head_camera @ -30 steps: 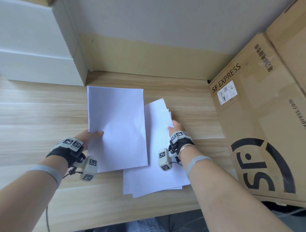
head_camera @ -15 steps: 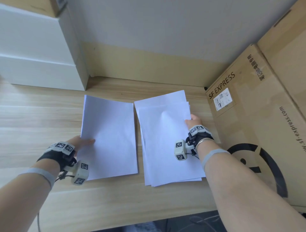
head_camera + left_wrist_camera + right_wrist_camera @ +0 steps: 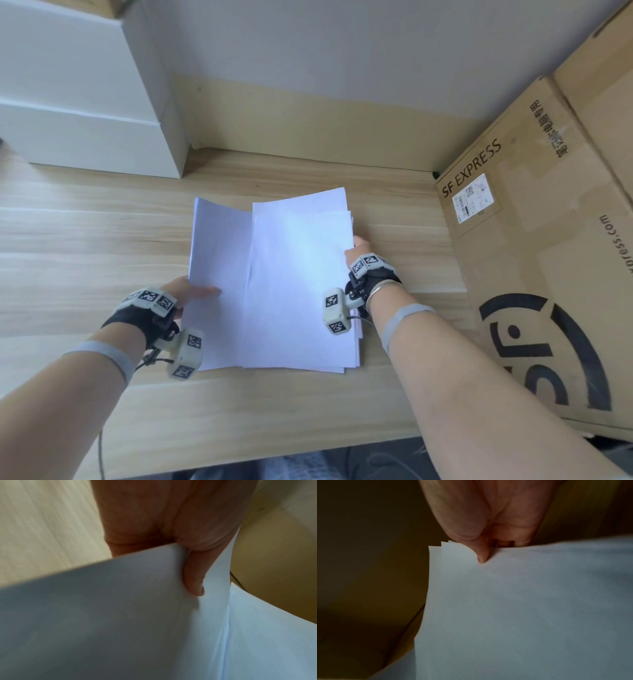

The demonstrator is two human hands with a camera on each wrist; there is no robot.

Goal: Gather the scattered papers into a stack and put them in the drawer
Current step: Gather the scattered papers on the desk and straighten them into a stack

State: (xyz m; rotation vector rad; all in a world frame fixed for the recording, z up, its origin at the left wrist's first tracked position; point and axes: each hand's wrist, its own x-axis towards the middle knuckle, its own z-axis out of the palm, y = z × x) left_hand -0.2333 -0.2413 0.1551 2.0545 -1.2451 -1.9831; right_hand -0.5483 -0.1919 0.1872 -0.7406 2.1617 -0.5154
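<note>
Two lots of white paper meet in the middle of the wooden desk (image 3: 85,240). My left hand (image 3: 191,294) pinches the left edge of a single sheet (image 3: 219,253), thumb on top, as the left wrist view shows with the thumb (image 3: 193,577) lying on the sheet (image 3: 120,615). My right hand (image 3: 358,248) pinches the right edge of a stack of several sheets (image 3: 301,281), thumb (image 3: 482,553) above and fingers under the stack (image 3: 522,608). The stack overlaps the right part of the single sheet. The white drawer unit (image 3: 85,113) stands at the back left, shut.
A large brown SF Express cardboard box (image 3: 548,257) stands along the right side of the desk, close to my right hand. The wall runs behind. The desk's front edge (image 3: 239,459) lies near my body.
Both hands have moved toward each other. The two lots of paper, side by side with a gap half a second ago, now overlap, the right stack lying over the left sheet.
</note>
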